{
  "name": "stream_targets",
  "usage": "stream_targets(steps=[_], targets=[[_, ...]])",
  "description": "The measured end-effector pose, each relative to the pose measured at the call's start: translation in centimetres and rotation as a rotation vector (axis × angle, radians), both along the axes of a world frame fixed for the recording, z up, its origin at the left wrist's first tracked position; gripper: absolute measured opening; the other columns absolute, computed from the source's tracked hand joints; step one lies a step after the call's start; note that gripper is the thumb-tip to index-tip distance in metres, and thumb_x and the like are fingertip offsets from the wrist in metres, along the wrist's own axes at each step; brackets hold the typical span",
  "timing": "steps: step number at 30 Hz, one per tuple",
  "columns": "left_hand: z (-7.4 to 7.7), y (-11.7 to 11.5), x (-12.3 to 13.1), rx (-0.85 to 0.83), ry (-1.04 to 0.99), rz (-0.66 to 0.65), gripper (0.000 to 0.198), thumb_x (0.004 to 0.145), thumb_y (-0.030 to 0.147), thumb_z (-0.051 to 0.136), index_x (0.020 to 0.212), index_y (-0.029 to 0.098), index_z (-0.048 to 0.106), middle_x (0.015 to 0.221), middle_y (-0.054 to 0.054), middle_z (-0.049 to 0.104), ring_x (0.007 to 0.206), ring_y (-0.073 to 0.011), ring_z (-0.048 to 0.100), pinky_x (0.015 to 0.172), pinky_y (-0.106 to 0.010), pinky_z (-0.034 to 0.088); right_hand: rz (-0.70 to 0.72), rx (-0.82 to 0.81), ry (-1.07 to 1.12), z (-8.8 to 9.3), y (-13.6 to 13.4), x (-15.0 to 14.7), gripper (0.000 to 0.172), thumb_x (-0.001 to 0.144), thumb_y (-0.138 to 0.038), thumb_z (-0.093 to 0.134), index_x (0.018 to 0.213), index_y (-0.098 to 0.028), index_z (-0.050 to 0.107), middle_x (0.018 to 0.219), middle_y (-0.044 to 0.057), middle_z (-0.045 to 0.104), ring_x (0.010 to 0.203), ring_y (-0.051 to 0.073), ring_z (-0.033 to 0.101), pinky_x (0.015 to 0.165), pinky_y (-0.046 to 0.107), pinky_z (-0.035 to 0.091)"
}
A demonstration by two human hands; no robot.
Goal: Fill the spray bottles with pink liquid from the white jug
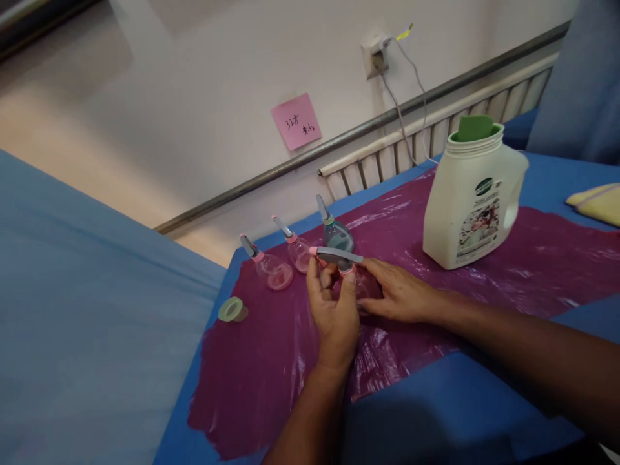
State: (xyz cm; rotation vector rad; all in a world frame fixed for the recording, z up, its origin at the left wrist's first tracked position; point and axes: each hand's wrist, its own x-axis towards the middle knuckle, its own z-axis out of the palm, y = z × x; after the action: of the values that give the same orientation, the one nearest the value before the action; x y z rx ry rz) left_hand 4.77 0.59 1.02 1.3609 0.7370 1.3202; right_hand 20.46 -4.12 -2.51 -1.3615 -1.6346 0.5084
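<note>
Between my hands is a small clear bottle (367,289) with a pink collar and a long grey flip-style top that sticks out sideways. The fingers and thumb of my left hand (334,316) close around its neck, under the top. My right hand (400,292) wraps the bottle's body from the right and hides much of it. Just beyond stand similar bottles: one with a blue-green tint (339,236), a clear pink-collared one (299,252), and another with pink at its base (275,272). A small pale green cup-like cap (232,310) lies to the left.
A large cream jug (475,200) with a green piece in its mouth stands at the right. Purple plastic sheeting (261,381) covers part of the blue surface (416,407). A yellow cloth (598,203) lies far right. A blue curtain (97,310) hangs left; cords run from a wall socket (375,57).
</note>
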Motion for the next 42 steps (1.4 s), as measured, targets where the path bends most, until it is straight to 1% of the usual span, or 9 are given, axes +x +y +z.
stream_targets(steps=[5, 9, 15, 19, 22, 27, 32, 38, 42], targets=[[0.0, 0.1, 0.3, -0.013, -0.01, 0.047, 0.086, 0.093, 0.028, 0.093, 0.169, 0.033, 0.054, 0.135, -0.007, 0.079, 0.127, -0.0215, 0.079, 0.114, -0.038, 0.062, 0.006, -0.039, -0.015, 0.4, -0.1, 0.0, 0.068, 0.094, -0.037, 0.085, 0.156, -0.022, 0.061, 0.144, 0.018, 0.075, 0.127, 0.036, 0.075, 0.109, 0.054, 0.059], [0.3, 0.2, 0.7, -0.006, -0.001, 0.063, 0.085, 0.09, 0.027, 0.096, 0.165, 0.034, 0.056, 0.144, -0.009, 0.077, 0.136, -0.0237, 0.075, 0.12, -0.041, 0.059, -0.004, -0.052, -0.032, 0.5, -0.2, 0.0, 0.063, 0.094, -0.037, 0.084, 0.152, -0.023, 0.063, 0.14, 0.017, 0.076, 0.124, 0.036, 0.075, 0.109, 0.055, 0.059], [0.3, 0.3, 1.1, -0.019, -0.003, 0.05, 0.088, 0.09, 0.029, 0.097, 0.167, 0.033, 0.054, 0.153, -0.012, 0.074, 0.144, -0.0256, 0.073, 0.126, -0.043, 0.057, 0.015, -0.019, -0.023, 0.1, -0.1, 0.1, 0.065, 0.096, -0.038, 0.084, 0.154, -0.022, 0.062, 0.149, 0.018, 0.074, 0.135, 0.037, 0.073, 0.114, 0.055, 0.058], [0.2, -0.1, 0.5, 0.025, 0.009, -0.02, 0.09, 0.098, 0.039, 0.092, 0.175, 0.033, 0.047, 0.158, -0.013, 0.072, 0.148, -0.0273, 0.071, 0.128, -0.044, 0.055, 0.009, -0.007, -0.017, -0.1, 0.0, 0.1, 0.07, 0.096, -0.04, 0.085, 0.158, -0.022, 0.059, 0.154, 0.019, 0.072, 0.138, 0.038, 0.072, 0.116, 0.057, 0.058], [0.1, -0.2, 0.2, 0.02, -0.005, -0.045, 0.085, 0.104, 0.043, 0.085, 0.178, 0.032, 0.044, 0.15, -0.012, 0.076, 0.139, -0.0263, 0.076, 0.122, -0.043, 0.059, 0.01, 0.008, -0.014, -0.2, 0.0, 0.1, 0.074, 0.095, -0.04, 0.086, 0.161, -0.024, 0.057, 0.157, 0.018, 0.071, 0.14, 0.037, 0.072, 0.116, 0.057, 0.058], [0.2, 0.0, 0.4, 0.027, -0.014, 0.048, 0.087, 0.094, 0.031, 0.093, 0.171, 0.034, 0.052, 0.135, -0.007, 0.078, 0.128, -0.0218, 0.078, 0.117, -0.038, 0.061, 0.014, -0.03, -0.02, 0.2, -0.1, 0.2, 0.071, 0.095, -0.039, 0.087, 0.158, -0.023, 0.06, 0.154, 0.019, 0.072, 0.139, 0.038, 0.072, 0.116, 0.059, 0.058], [1.1, -0.2, 0.6, 0.07, -0.049, 0.077, 0.082, 0.094, 0.029, 0.095, 0.166, 0.037, 0.057, 0.154, -0.009, 0.072, 0.147, -0.025, 0.071, 0.127, -0.042, 0.056, 0.038, -0.022, -0.013, 0.6, -0.2, 0.2, 0.072, 0.097, -0.039, 0.085, 0.162, -0.025, 0.058, 0.161, 0.018, 0.07, 0.146, 0.038, 0.069, 0.121, 0.059, 0.055], [2.5, 0.2, -0.6, 0.18, -0.103, 0.12, 0.083, 0.094, 0.036, 0.098, 0.167, 0.037, 0.057, 0.132, -0.005, 0.082, 0.127, -0.0229, 0.08, 0.117, -0.04, 0.063, 0.0, -0.046, -0.031, 0.5, -0.2, 0.2, 0.076, 0.096, -0.046, 0.087, 0.162, -0.026, 0.057, 0.159, 0.018, 0.07, 0.143, 0.038, 0.071, 0.12, 0.059, 0.056], [2.9, 0.5, -1.4, 0.201, -0.143, 0.12, 0.08, 0.096, 0.033, 0.098, 0.164, 0.036, 0.058, 0.136, -0.005, 0.083, 0.128, -0.0215, 0.081, 0.12, -0.039, 0.061, -0.007, -0.06, -0.044, 0.8, -0.3, 0.1, 0.077, 0.096, -0.049, 0.087, 0.162, -0.024, 0.057, 0.158, 0.019, 0.071, 0.141, 0.039, 0.072, 0.118, 0.059, 0.056]])
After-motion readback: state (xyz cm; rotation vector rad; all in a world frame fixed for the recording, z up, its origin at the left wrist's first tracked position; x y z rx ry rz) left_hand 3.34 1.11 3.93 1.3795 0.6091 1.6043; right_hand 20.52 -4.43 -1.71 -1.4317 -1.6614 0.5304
